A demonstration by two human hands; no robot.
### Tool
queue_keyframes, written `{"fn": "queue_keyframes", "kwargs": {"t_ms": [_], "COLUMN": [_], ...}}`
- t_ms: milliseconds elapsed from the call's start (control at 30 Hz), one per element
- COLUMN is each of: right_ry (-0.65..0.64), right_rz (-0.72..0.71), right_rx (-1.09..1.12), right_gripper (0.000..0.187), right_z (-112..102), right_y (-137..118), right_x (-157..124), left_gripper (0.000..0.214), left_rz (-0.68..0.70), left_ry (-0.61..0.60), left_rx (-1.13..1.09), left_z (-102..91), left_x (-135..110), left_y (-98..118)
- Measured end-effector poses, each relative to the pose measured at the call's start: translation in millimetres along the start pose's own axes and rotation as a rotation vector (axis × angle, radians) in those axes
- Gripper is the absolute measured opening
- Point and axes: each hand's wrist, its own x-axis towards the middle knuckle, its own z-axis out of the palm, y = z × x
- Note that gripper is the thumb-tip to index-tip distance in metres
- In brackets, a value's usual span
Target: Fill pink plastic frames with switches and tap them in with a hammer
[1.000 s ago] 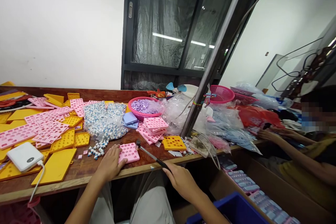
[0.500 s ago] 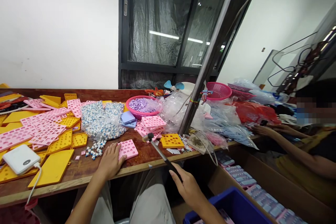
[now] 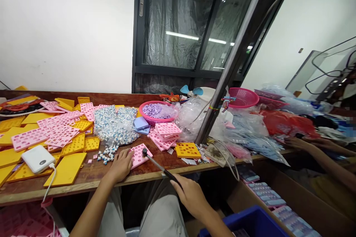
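Hammer [image 3: 157,164] now over the pink, square-pocketed panel [image 3: 137,159], right hand [image 3: 191,194] tight around its handle [image 3: 168,173], left hand [image 3: 122,164] flat alongside.

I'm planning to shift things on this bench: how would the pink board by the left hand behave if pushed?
The pink board is probably stiff, as its edges look straight. It seems fairly light, looking thin. It would likely slide rather than tip, since it lies flat, though the left hand might hold it back.

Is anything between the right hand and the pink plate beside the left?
Nothing visible obstructs: only the hammer in the right hand spans the gap to the pink plate. The left hand rests at the plate's edge.
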Motion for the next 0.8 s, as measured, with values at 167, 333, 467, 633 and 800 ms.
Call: {"fn": "queue_keyframes", "kwargs": {"t_ms": [167,333,467,633,800], "right_ry": [0.028,0.055,0.159,0.032,0.052], "right_rz": [-0.001,0.026,0.038,0.073,0.083], "right_rx": [0.055,0.103,0.292,0.137,0.147], "right_gripper": [0.042,0.042,0.047,0.044,0.040], "right_z": [-1,-11,-16,-8,-12], "right_y": [8,7,6,15,19], "right_x": [-2,-10,-18,-32,-45], "left_gripper": [0.054,0.049,0.055,0.049,0.049], "left_rz": [0.012,-0.034,-0.063,0.313,0.414], "left_ry": [0.012,0.080,0.177,0.138,0.020], "left_rx": [0.015,0.090,0.096,-0.027,-0.096], "left_z": [6.1,-3.3,-13.2,-3.6,10.9], "left_x": [0,7,32,65,71], "left_y": [1,6,19,26,20]}}
